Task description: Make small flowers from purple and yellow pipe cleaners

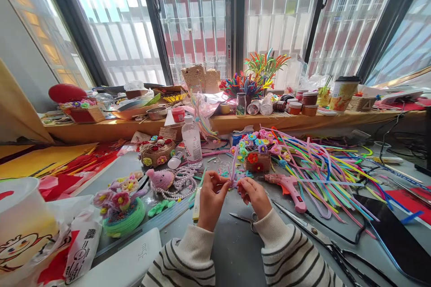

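My left hand [211, 199] and my right hand [255, 195] meet over the grey table, both in striped sleeves. Each pinches a pink pipe cleaner [233, 168] whose ends stick up between the fingers. Just beyond the hands stands a small woven basket of pipe-cleaner flowers [257, 152]. A pink glue gun [289, 187] lies right of my right hand, and small scissors [244, 219] lie on the table under it.
A heap of coloured pipe cleaners [323, 170] spreads to the right. Large scissors [319, 235] and a dark tablet [393, 237] lie at the near right. A plastic bottle [191, 140], pearl beads [180, 186] and a green flower basket [123, 215] sit left. The wooden sill [235, 121] holds jars and cups.
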`<control>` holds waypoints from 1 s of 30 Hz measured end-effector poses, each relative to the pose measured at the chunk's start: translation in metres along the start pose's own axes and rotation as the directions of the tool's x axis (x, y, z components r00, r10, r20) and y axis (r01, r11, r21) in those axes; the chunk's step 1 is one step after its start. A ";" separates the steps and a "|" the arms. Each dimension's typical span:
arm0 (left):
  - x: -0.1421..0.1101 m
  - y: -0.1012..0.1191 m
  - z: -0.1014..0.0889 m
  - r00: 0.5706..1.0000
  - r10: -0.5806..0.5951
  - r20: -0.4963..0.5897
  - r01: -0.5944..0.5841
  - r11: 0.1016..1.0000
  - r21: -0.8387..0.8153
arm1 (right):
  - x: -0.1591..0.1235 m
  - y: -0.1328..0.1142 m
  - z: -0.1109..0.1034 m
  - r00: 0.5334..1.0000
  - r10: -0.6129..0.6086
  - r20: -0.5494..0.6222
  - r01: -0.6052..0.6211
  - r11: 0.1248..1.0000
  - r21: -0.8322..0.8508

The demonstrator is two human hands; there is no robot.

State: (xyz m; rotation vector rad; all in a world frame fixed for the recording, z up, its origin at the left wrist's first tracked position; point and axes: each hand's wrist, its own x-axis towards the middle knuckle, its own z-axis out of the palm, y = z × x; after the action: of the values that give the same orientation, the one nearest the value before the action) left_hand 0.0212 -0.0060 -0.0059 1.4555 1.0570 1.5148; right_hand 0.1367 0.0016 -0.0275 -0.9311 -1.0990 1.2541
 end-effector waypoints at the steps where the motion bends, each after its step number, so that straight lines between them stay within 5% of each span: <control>1: 0.000 0.001 0.000 1.000 -0.016 0.015 0.017 0.999 -0.029 | -0.001 0.000 0.000 0.999 -0.039 0.011 0.040 0.998 -0.045; 12: 0.002 0.000 -0.002 0.941 -0.325 0.095 0.338 0.908 -0.248 | -0.006 0.001 -0.001 0.972 -0.230 0.046 0.231 0.907 -0.352; 20: 0.004 -0.002 -0.004 0.912 -0.391 0.124 0.410 0.852 -0.326 | -0.011 -0.003 0.005 0.911 -0.411 0.016 0.365 0.789 -0.494; 26: 0.004 0.001 -0.003 0.941 -0.335 0.048 0.336 0.907 -0.256 | -0.009 0.001 0.006 0.954 -0.291 0.067 0.291 0.855 -0.430; 30: 0.003 -0.002 -0.003 0.935 -0.342 0.091 0.353 0.896 -0.268 | -0.010 -0.002 0.005 0.921 -0.375 0.104 0.375 0.788 -0.488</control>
State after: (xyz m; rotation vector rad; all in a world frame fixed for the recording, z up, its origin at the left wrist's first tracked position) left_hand 0.0180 -0.0029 -0.0064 1.0328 0.9711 1.3073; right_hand 0.1324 -0.0091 -0.0259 -1.0228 -1.5675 0.6420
